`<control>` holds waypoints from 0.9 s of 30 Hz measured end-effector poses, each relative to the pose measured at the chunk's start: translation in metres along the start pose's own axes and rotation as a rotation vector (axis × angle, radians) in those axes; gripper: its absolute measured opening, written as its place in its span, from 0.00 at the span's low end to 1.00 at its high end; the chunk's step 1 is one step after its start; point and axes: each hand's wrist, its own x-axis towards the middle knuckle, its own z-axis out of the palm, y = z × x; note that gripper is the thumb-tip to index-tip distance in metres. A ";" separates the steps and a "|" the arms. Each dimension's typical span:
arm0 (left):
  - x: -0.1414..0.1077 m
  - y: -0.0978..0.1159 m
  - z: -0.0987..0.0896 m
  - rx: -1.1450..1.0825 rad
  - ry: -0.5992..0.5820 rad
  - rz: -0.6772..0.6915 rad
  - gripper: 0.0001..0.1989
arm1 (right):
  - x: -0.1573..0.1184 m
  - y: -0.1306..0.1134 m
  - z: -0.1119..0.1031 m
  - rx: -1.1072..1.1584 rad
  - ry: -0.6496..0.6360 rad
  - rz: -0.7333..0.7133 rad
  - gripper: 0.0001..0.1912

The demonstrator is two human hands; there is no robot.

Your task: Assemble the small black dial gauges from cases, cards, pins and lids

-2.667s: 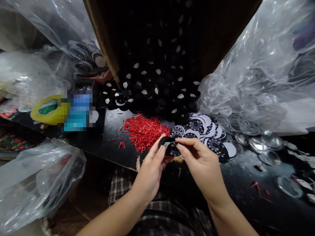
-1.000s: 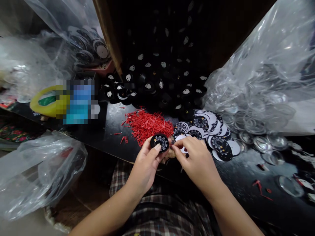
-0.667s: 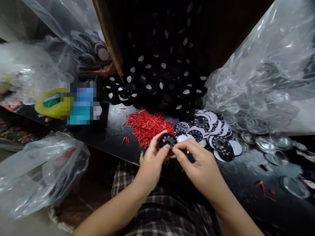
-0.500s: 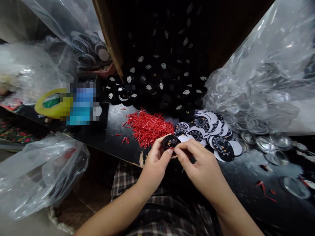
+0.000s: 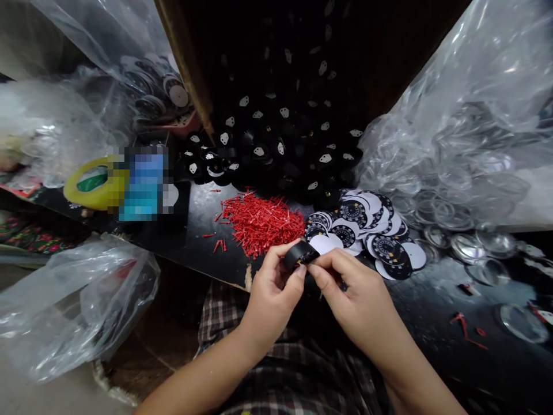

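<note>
My left hand (image 5: pixel 279 288) is wrapped round a round black housing (image 5: pixel 299 254), its side wall turned up and its dial face tilted toward me. At the housing's right edge, my right hand (image 5: pixel 352 285) is closed, thumb and forefinger pinched together; what they hold, if anything, is too small to make out. Just beyond my left hand lies a heap of red pointers (image 5: pixel 263 222). Black and white printed dials (image 5: pixel 354 227) are spread beyond my right hand.
Many black housings (image 5: pixel 259 153) with white plates are piled at the back. Clear round covers (image 5: pixel 469 248) and plastic bags (image 5: pixel 453 138) fill the right. A yellow tape roll (image 5: pixel 110 193) and a clear bag (image 5: pixel 82 305) are at left.
The black housing has tipped, so more of its side wall and less of its dial face shows. Both hands stay close together around it. The view has shifted slightly.
</note>
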 end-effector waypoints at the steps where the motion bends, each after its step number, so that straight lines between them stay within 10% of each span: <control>1: -0.001 0.000 0.000 0.037 0.009 0.010 0.11 | -0.002 -0.001 0.001 0.001 0.001 0.012 0.10; 11: -0.001 0.003 -0.003 0.171 0.034 0.021 0.13 | -0.007 -0.004 0.001 0.064 -0.008 0.114 0.13; 16: 0.011 0.006 -0.005 -0.197 -0.090 -0.207 0.17 | 0.006 0.004 -0.008 -0.065 0.029 -0.061 0.05; 27: 0.010 -0.003 -0.001 -0.228 -0.038 -0.325 0.17 | 0.020 0.004 -0.002 -0.427 0.037 -0.245 0.07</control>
